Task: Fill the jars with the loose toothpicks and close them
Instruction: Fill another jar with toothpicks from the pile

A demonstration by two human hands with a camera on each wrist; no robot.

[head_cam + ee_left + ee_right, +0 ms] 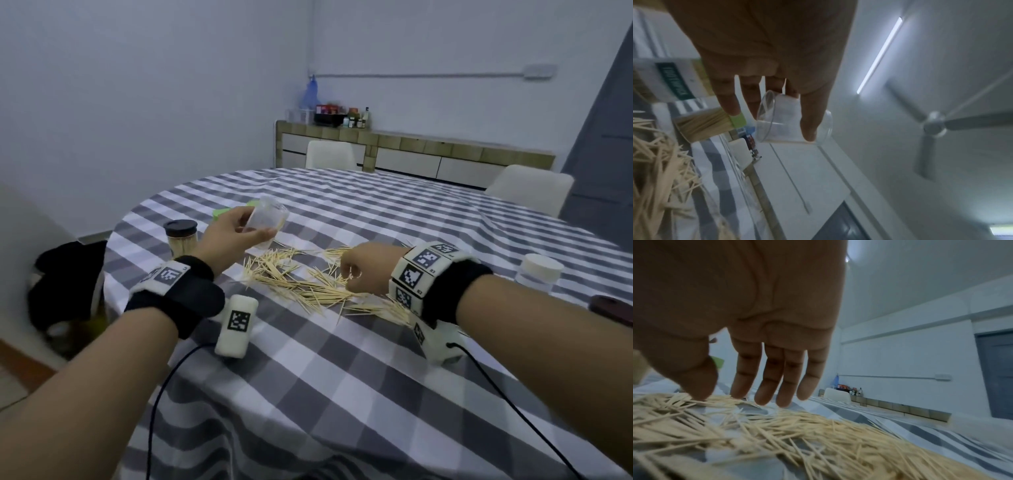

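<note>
Fingers of the left hand, with the thumb, curl round an empty clear jar, lidless and tilted, held off the table left of centre in the head view; the left wrist view shows the same jar pinched between thumb and fingers near mid-frame. Right hand, right of centre in the head view: fingers extended downward and relaxed, tips at the toothpick heap, nothing gripped so far as the right wrist view shows; whether the tips touch the sticks cannot be told. Loose toothpicks: scattered heap on the grey-and-white checked tablecloth at mid-frame, between the two hands; the same heap fills the lower half of the right wrist view. Dark-lidded jar: packed with toothpicks, upright at mid-left, near the left wrist. Green-lidded jar: full of toothpicks, seen at left of the left wrist view beside the fingers. White-lidded jar: at the right edge of the head view, well apart from the heap.
</note>
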